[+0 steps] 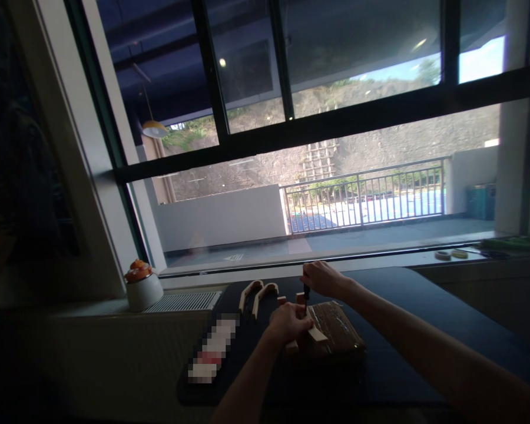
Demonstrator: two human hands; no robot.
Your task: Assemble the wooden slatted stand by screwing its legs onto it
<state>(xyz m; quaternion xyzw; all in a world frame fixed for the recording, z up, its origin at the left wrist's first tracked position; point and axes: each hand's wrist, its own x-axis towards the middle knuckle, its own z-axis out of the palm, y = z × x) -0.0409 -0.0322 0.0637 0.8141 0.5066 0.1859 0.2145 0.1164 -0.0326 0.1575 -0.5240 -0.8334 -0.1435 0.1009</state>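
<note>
Holding the tool (307,291) upright seems best: the right hand (322,278) grips it, the left hand (287,322) clasps the wooden strip (318,334).

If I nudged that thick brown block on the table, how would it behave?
The block would probably slide rather than roll or tip, since it lies flat and looks wider than tall. It's likely stiff, with its thick, straight edges. Its streaked, wood-like top suggests it might feel rough rather than slippery.
</note>
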